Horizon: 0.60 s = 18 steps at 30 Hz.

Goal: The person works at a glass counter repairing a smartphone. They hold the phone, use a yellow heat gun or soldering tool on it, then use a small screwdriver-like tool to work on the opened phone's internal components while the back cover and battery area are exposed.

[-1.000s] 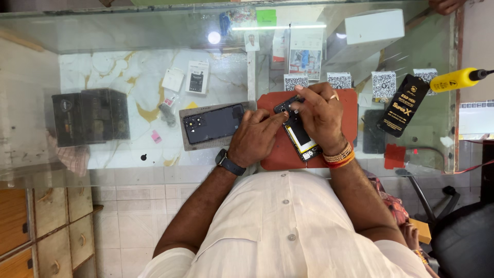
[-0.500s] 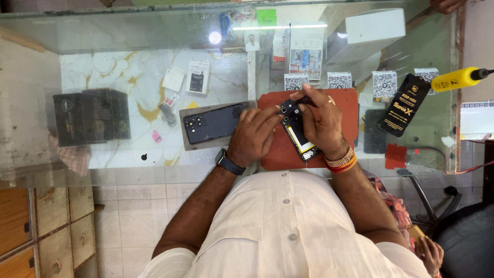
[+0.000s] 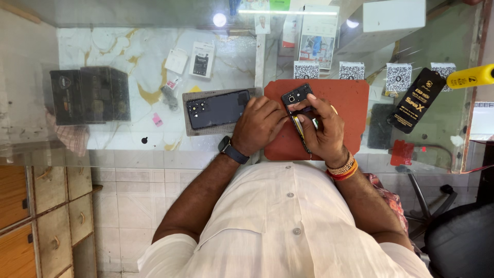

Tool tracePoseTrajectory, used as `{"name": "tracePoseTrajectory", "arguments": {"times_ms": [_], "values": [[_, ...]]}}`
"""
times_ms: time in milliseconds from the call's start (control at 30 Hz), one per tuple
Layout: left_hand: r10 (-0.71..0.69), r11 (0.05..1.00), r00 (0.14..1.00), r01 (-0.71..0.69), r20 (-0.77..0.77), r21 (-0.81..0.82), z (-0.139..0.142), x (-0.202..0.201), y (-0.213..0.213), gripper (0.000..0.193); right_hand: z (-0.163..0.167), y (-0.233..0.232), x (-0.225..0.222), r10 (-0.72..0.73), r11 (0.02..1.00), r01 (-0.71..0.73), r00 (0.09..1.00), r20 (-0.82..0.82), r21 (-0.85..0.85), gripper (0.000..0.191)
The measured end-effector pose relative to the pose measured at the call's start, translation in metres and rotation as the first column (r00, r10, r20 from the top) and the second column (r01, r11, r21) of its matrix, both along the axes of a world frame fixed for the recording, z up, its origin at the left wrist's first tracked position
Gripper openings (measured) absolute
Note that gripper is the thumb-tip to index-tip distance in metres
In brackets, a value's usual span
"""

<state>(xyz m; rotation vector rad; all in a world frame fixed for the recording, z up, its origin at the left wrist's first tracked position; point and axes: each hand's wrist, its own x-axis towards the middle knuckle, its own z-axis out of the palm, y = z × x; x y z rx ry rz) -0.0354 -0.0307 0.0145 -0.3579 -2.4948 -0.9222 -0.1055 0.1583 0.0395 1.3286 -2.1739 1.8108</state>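
Observation:
A black opened phone (image 3: 296,97) with a camera lens at its far end is tilted on its edge above a red work mat (image 3: 350,103). My right hand (image 3: 324,131), wearing bead bracelets, is shut on the phone from the right. My left hand (image 3: 260,126), with a dark wristwatch, has its fingertips pressed against the phone's left side near the middle. Whether it holds a small tool I cannot tell. To the left of my left hand, a dark phone back cover (image 3: 216,109) lies on a grey mat (image 3: 188,128).
The glass counter carries a black box (image 3: 90,95) at the left, small white packets (image 3: 200,57), square code stickers (image 3: 350,70), a black flat package (image 3: 417,100) and a yellow tool handle (image 3: 471,76). Wooden drawers (image 3: 36,216) stand lower left, an office chair (image 3: 458,237) lower right.
The phone has turned a little more onto its edge between my hands. Both hands stay over the red mat.

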Motion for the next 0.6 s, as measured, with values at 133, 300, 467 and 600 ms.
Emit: {"name": "tracePoseTrajectory", "arguments": {"times_ms": [133, 300, 467, 600], "values": [[-0.016, 1.000, 0.998, 0.017, 0.060, -0.017, 0.000, 0.001, 0.000, 0.011, 0.001, 0.002, -0.003, -0.023, 1.000, 0.023, 1.000, 0.003, -0.012, 0.060], [-0.018, 0.999, 1.000, 0.017, 0.022, 0.033, 0.004, 0.002, -0.001, 0.013, 0.004, 0.000, -0.015, -0.113, 0.993, 0.114, 0.993, 0.028, -0.042, 0.060], [0.008, 0.998, 1.000, -0.008, 0.002, 0.059, 0.008, 0.001, -0.001, 0.011, 0.004, -0.007, -0.030, -0.165, 0.984, 0.172, 0.977, -0.136, 0.037, 0.060], [0.016, 0.996, 1.000, -0.017, 0.010, 0.088, 0.007, 0.002, -0.002, 0.013, 0.002, -0.011, -0.030, -0.149, 0.986, 0.158, 0.976, -0.160, 0.050, 0.060]]}}
